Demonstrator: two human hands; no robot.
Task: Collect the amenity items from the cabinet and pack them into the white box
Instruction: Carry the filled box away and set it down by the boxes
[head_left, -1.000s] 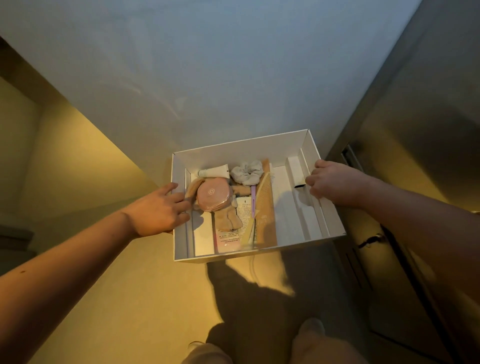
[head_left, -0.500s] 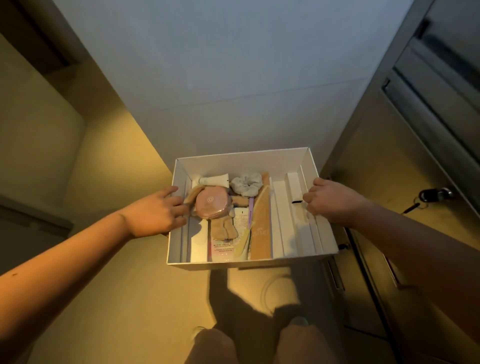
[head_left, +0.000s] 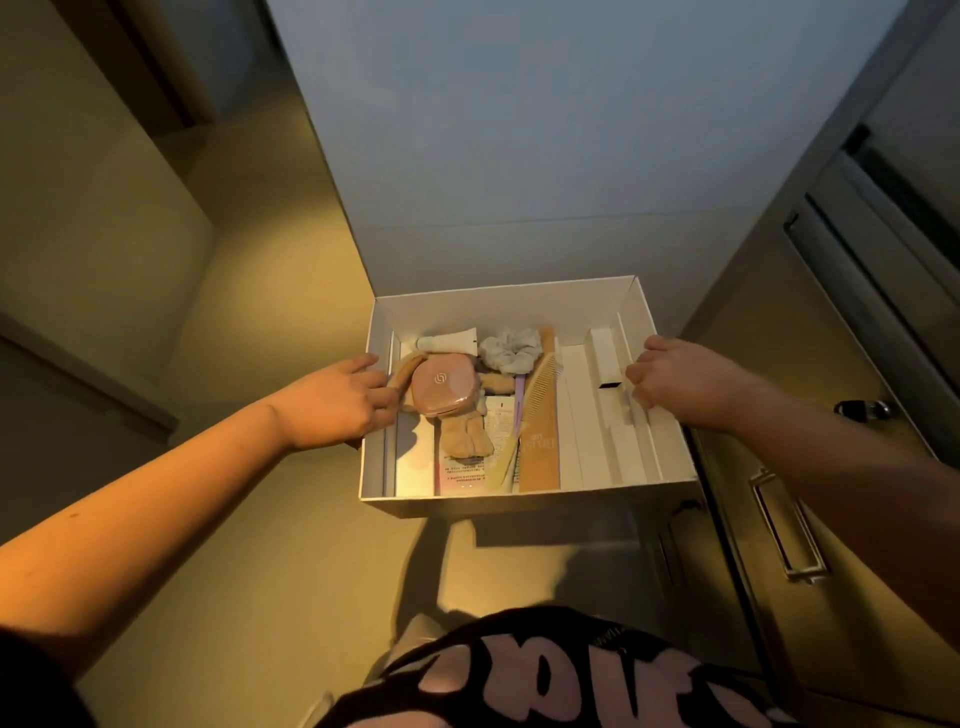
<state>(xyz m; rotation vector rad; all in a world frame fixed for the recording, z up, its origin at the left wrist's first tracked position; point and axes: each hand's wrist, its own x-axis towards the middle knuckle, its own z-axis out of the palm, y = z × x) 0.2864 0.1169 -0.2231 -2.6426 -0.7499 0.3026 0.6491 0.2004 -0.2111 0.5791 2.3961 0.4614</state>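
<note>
We hold the white box (head_left: 519, 506) between our hands, its long side running left to right. Our left hand (head_left: 337, 400) curls its fingers (head_left: 376, 395) over the left wall, and our right hand (head_left: 680, 384) grips the right wall likewise. Inside lie a pink compact (head_left: 441, 384), a comb (head_left: 535, 395) and a scrunchie (head_left: 511, 348). The cabinet (head_left: 831, 441) stands nearer our right hand.

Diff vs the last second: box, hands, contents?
Nothing taken hold of or let go. The view swung: more of the grey metal cabinet shows at right, and a dark printed top has come in at the bottom. Left hand and right hand still grip the side walls of the white open cardboard box; pink rounded case, grey scrunchie and tan comb lie as before.
</note>
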